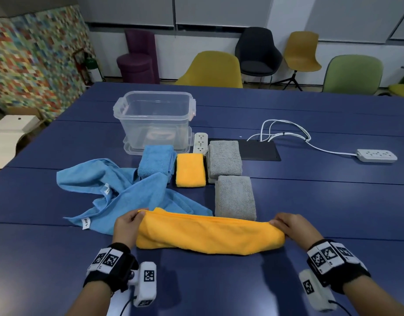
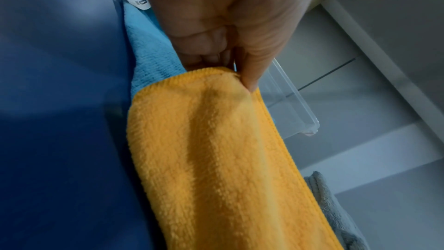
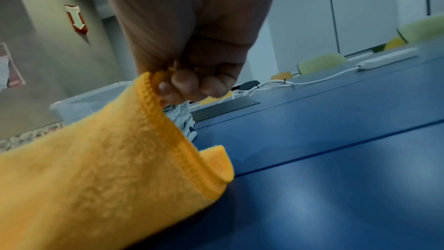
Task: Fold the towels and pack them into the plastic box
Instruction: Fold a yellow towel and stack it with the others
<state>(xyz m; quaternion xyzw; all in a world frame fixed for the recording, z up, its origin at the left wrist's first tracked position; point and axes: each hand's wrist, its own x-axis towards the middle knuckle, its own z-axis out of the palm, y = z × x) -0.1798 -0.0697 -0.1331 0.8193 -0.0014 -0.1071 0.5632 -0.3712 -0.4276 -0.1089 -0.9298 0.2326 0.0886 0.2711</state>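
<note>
A long orange towel (image 1: pixel 207 233) (image 2: pixel 216 159) (image 3: pixel 100 168) hangs doubled over between my two hands, low over the near part of the table. My left hand (image 1: pixel 128 224) (image 2: pixel 230 71) pinches its left end. My right hand (image 1: pixel 289 224) (image 3: pixel 182 83) pinches its right end. A clear plastic box (image 1: pixel 155 117) stands open farther back, with nothing visible inside. In front of it lie a folded blue towel (image 1: pixel 156 160), a folded orange towel (image 1: pixel 190 170) and two folded grey towels (image 1: pixel 224 158) (image 1: pixel 235 198). An unfolded blue towel (image 1: pixel 119 192) is spread at the left.
The blue table (image 1: pixel 321 201) carries a white power strip (image 1: pixel 200 142) beside the box, a second power strip (image 1: pixel 377 155) with white cables (image 1: pixel 285 133) at the right, and a black pad (image 1: pixel 258 149). Chairs (image 1: pixel 214 69) stand behind the far edge.
</note>
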